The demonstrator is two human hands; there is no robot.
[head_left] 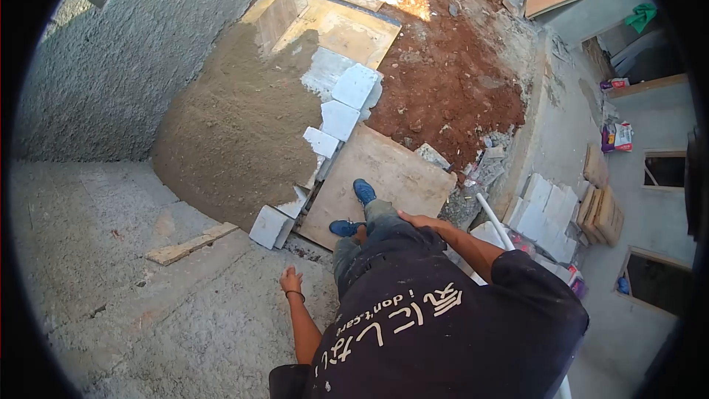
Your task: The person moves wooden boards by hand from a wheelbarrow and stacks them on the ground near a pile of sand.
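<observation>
My left hand (291,280) hangs free at my side above the rough concrete floor, with a dark band at the wrist. Its fingers are loosely bent, and I see nothing in them. My right hand (415,220) rests on my jeans (382,222) at the thigh, fingers stretched out along the cloth. Under my blue shoes (363,191) lies a worn board (399,170). In front of me, a heap of grey sand (236,125) leans against a rough plastered wall, edged by white blocks (340,120).
A loose wooden strip (192,242) lies on the concrete floor (148,310) at left. Red soil (450,81) with rubble spreads beyond the board. To the right are a white pipe (495,220), stacked white blocks (545,210) and brown sacks (602,216). Wooden panels (340,26) border the sand's far end.
</observation>
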